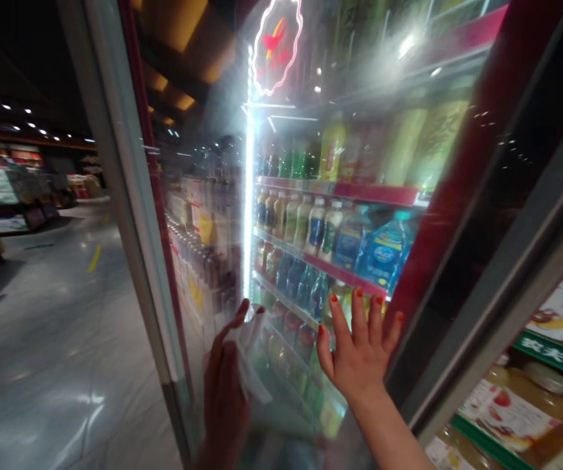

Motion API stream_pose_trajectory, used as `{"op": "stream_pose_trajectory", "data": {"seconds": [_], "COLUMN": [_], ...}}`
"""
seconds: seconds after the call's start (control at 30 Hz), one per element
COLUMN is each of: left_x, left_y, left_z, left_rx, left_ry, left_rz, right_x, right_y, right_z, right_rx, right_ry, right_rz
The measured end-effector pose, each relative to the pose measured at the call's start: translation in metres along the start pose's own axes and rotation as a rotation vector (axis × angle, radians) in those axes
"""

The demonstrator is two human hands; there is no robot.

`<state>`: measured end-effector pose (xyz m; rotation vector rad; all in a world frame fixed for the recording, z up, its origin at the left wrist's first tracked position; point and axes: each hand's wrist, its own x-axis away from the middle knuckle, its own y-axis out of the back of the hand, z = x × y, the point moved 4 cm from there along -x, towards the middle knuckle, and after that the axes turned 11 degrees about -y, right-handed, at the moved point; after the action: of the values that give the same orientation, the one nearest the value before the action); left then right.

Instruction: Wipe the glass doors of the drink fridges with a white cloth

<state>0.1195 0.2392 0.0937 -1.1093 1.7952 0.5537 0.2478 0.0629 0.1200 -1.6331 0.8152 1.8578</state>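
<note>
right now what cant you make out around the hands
In the head view:
Drinks bottle labels: blurred by glare on the glass door
Left hand grip on the white cloth: hidden by the cloth
Right forearm: cut off by the bottom edge
Jars, lower right: cut off by the frame edges

Bottle labels blurred behind fogged glass

Bottled drinks on lit fridge shelves, a neon sign, polished floor, shop displays, labelled jars

Bottles on shelves behind glass
</note>
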Motion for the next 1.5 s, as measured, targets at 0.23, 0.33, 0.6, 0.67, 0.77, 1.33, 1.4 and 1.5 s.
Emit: {"op": "stream_pose_trajectory", "data": {"seconds": [0.23, 0.33, 0.6, 0.67, 0.77, 1.33, 1.4, 1.5], "left_x": [-0.107, -0.128, -0.126, -0.127, -0.134, -0.137, -0.149, -0.137], "left_y": [0.035, 0.047, 0.057, 0.058, 0.058, 0.019, 0.011, -0.014], "left_z": [-0.009, -0.009, -0.019, -0.022, -0.018, 0.037, 0.028, 0.013], "left_rx": [-0.157, -0.554, -0.635, -0.638, -0.698, -0.917, -0.9, -0.829], "left_ry": [-0.093, -0.423, -0.787, -0.757, -0.737, -0.624, -0.583, -0.715], "left_rz": [-0.038, -0.269, -0.299, -0.249, -0.196, 0.08, 0.005, 0.134], "right_x": [0.001, 0.001, 0.005, -0.003, -0.032, -0.094, -0.095, -0.095], "right_y": [0.002, 0.006, 0.017, 0.026, 0.039, 0.022, 0.019, 0.017], "right_z": [-0.003, -0.005, 0.002, 0.0, -0.01, -0.032, -0.032, -0.033], "right_rx": [0.029, 0.014, -0.041, -0.076, -0.11, -0.066, -0.049, -0.034], "right_ry": [0.046, 0.045, 0.023, 0.017, 0.1, 0.239, 0.238, 0.229], "right_rz": [-0.015, -0.023, -0.01, 0.035, 0.087, -0.011, -0.008, 0.002]}}
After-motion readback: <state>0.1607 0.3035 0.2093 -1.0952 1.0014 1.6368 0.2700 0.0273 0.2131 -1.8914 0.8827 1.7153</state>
